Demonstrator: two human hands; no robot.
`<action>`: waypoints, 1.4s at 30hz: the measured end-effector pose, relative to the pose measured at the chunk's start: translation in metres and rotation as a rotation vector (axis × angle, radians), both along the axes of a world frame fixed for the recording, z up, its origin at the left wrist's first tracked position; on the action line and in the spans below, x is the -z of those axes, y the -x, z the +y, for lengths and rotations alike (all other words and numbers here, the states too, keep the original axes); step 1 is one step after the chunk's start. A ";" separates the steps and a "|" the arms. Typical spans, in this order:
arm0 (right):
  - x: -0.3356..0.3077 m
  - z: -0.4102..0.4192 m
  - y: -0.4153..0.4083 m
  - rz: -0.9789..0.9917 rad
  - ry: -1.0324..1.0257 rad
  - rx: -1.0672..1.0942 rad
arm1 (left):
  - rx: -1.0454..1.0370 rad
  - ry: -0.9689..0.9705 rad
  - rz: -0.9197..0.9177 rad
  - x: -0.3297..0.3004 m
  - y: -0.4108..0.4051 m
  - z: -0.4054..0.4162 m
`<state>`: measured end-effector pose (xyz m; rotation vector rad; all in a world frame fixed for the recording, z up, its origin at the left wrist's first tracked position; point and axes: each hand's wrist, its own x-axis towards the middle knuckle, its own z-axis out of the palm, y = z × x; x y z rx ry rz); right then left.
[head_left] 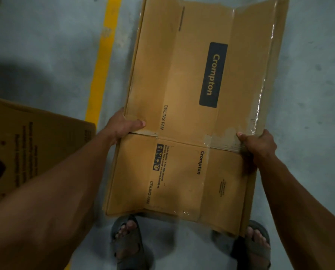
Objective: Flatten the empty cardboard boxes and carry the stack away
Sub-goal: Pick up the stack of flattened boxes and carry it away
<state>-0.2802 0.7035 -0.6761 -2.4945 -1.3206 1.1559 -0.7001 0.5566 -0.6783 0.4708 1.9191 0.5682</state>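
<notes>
A long brown flattened cardboard box point(194, 106), printed "Crompton" and "CEILING FAN", is held out in front of me above the floor, its flaps opened flat at both ends. My left hand point(123, 123) grips its left edge at the flap crease, thumb on top. My right hand point(258, 145) grips the right edge at the same crease, over shiny clear tape. The fingers of both hands are hidden under the cardboard.
Another brown cardboard box point(26, 145) lies on the grey concrete floor at the left. A yellow painted line point(102, 61) runs along the floor left of the held box. My sandalled feet point(127, 242) stand below the box's near end.
</notes>
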 end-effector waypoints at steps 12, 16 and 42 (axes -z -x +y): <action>-0.122 -0.007 -0.020 -0.003 -0.096 -0.130 | -0.107 -0.069 0.044 -0.099 -0.079 -0.026; -0.178 0.001 -0.033 0.002 -0.107 -0.137 | -0.108 -0.066 0.093 -0.159 -0.097 -0.018; -0.719 0.003 -0.129 0.153 -0.406 -0.013 | -0.019 -0.347 0.231 -0.738 -0.152 0.030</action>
